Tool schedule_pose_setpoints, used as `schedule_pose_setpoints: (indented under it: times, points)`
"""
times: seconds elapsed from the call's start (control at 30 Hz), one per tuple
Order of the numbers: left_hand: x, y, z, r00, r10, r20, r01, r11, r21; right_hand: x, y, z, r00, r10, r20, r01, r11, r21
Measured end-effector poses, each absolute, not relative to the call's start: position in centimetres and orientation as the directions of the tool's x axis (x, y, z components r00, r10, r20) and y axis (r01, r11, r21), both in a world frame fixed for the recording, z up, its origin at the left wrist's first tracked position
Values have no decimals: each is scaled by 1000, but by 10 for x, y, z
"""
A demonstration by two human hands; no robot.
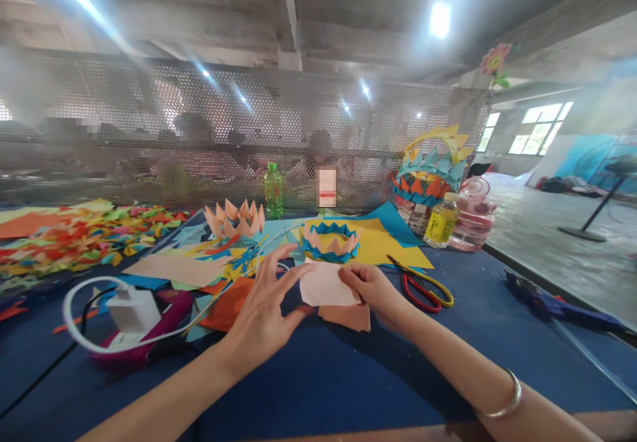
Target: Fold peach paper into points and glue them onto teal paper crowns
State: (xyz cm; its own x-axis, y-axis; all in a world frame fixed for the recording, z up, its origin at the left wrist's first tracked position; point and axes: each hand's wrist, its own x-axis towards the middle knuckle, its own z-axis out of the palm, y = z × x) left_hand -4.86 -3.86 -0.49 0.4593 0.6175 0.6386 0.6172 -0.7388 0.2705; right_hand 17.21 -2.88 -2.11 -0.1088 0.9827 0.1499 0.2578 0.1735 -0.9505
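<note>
A small sheet of pale pink paper (pixel 326 285) is held up over the blue table. My right hand (pixel 365 284) pinches it by the right edge. At its left edge, my left hand (pixel 266 309) is open with fingers spread; the index fingertip is close to the upper left corner, and whether it touches I cannot tell. Below the sheet lie salmon-coloured paper pieces (pixel 346 318). Just beyond is a ring of folded blue and peach paper points (pixel 331 243), resting partly by a yellow sheet (pixel 383 243).
Scissors (pixel 423 288) with red and yellow handles lie right of my hands, and a glue gun (pixel 557 306) further right. A power strip (pixel 172 319) with cables sits left. Bottles (pixel 440 221), a paper basket (pixel 428 176) and a peach folded crown (pixel 236 223) stand behind.
</note>
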Motion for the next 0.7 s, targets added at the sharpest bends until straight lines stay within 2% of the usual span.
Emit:
schedule_pose_setpoints:
  times: [0.13,0.27,0.37,0.57,0.7]
  points:
    - [-52,-30,-8,417,636,649,586,-734,343,171,-30,-17,-93,984,153,194,169,-966]
    - [-52,-25,-15,504,635,586,409,-773,485,171,-30,-17,-88,982,166,151,178,-972]
    - [-50,-22,-15,511,665,544,327,-736,593,170,-30,-17,-99,979,176,123,187,-975]
    - [-49,-21,1,365,827,428,333,-545,769,169,-35,-10,-149,965,215,16,219,-976]
    - [-50,-20,6,298,868,397,342,-485,805,168,-38,-7,-265,923,279,-33,281,-959]
